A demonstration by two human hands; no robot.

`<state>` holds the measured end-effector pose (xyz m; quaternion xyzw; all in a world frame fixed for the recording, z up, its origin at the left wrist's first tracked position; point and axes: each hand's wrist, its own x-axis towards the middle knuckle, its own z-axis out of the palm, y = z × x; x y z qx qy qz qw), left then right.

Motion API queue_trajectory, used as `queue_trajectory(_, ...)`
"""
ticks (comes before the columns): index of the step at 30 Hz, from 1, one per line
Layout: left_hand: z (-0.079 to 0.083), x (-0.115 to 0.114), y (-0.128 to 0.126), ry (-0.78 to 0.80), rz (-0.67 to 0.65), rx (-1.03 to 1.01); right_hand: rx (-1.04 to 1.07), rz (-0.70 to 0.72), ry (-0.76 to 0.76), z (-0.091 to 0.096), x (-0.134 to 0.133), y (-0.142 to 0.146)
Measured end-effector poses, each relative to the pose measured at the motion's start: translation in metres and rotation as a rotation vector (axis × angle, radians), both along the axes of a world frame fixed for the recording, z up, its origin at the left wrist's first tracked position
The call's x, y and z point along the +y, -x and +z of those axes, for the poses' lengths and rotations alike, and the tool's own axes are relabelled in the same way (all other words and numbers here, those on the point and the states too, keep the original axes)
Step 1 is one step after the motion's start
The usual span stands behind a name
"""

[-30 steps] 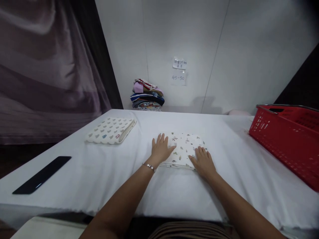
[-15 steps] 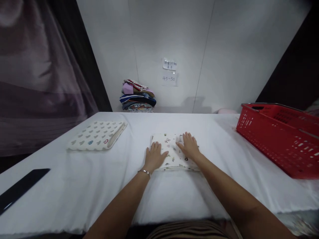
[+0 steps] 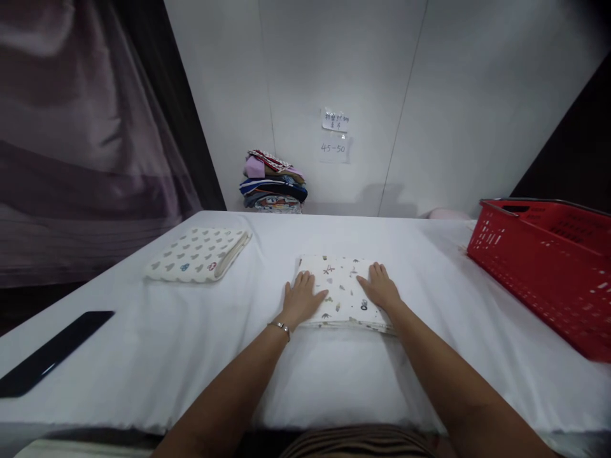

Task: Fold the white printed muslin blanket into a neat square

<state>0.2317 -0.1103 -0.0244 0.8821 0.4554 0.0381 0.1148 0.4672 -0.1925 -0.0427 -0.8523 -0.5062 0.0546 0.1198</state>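
A folded white cloth with small printed figures (image 3: pixel 342 287) lies on the white-covered table (image 3: pixel 305 362) in front of me. My left hand (image 3: pixel 301 300), with a bracelet on its wrist, rests flat on the cloth's left part, fingers spread. My right hand (image 3: pixel 380 289) lies flat on the cloth's right part, fingers stretched out. Neither hand grips anything.
A second folded cloth with a grey pattern (image 3: pixel 198 254) lies at the left. A red plastic basket (image 3: pixel 548 267) stands at the right. A dark flat object (image 3: pixel 50 353) lies near the left edge. A pile of folded clothes (image 3: pixel 273 183) sits by the back wall.
My right hand slid from the cloth's near right corner up to its middle, then back to the right part. My left hand stayed on the left part. The view shifted slightly.
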Motion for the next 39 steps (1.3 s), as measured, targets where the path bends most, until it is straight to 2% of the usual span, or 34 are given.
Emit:
queue_trajectory(2,0.014,0.005,-0.01,0.026,0.039,0.029,-0.009,-0.001,0.006,-0.001,0.001,-0.001)
queue_trajectory(5,0.027,0.017,-0.028,-0.053,0.054,-0.018,-0.015,-0.006,0.012,-0.001,0.001,-0.001)
queue_trajectory(7,0.023,0.027,-0.036,-0.087,0.035,-0.054,-0.013,-0.006,0.014,0.0,0.0,-0.001)
queue_trajectory(10,0.005,0.038,-0.036,-0.04,0.064,-0.068,-0.012,0.006,0.007,0.001,-0.001,-0.001)
queue_trajectory(14,-0.01,0.041,-0.031,-0.021,0.088,-0.097,-0.021,0.007,0.003,-0.001,-0.002,-0.002)
queue_trajectory(18,-0.009,0.04,-0.032,-0.017,0.093,-0.093,-0.047,-0.007,0.056,0.003,0.0,0.0)
queue_trajectory(22,-0.01,0.042,-0.034,-0.038,0.091,-0.084,-0.11,-0.011,0.058,0.018,0.016,0.012)
queue_trajectory(26,-0.015,0.044,-0.034,-0.063,0.097,-0.079,-0.139,0.121,0.0,0.029,0.038,0.024)
queue_trajectory(28,-0.017,0.045,-0.034,-0.07,0.095,-0.076,-0.113,0.149,0.033,0.025,0.042,0.022)
queue_trajectory(31,-0.018,0.045,-0.034,-0.073,0.089,-0.073,-0.073,0.118,0.081,0.012,0.041,0.014)
queue_trajectory(34,-0.017,0.044,-0.034,-0.072,0.089,-0.071,-0.069,0.111,0.069,0.004,0.038,0.009)
queue_trajectory(39,-0.013,0.042,-0.034,-0.064,0.095,-0.061,-0.064,0.124,0.058,0.008,0.041,0.009)
